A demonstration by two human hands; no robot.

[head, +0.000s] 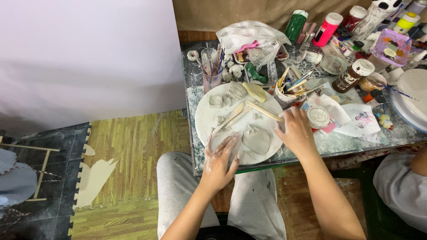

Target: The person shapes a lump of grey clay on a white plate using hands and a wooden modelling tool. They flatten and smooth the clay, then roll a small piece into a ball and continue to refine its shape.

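A round white turntable [204,116] sits at the near left corner of a paint-stained table. A flat grey clay piece [256,139] lies on its near side, with small clay lumps [216,100] and wooden modelling sticks [264,111] farther back. My left hand [219,161], dusted with clay, rests flat with fingers spread on the turntable's near edge, just left of the clay piece. My right hand [296,130] rests on the turntable's right rim, fingers curled near the end of a wooden stick. Neither hand holds anything that I can see.
A white paint palette [242,33], a cup of brushes [212,66], paint bottles [327,29], a brown jar [353,75] and crumpled paper [356,120] crowd the table. Another white wheel [413,100] stands at the right. Another person's knee [402,186] is at the lower right.
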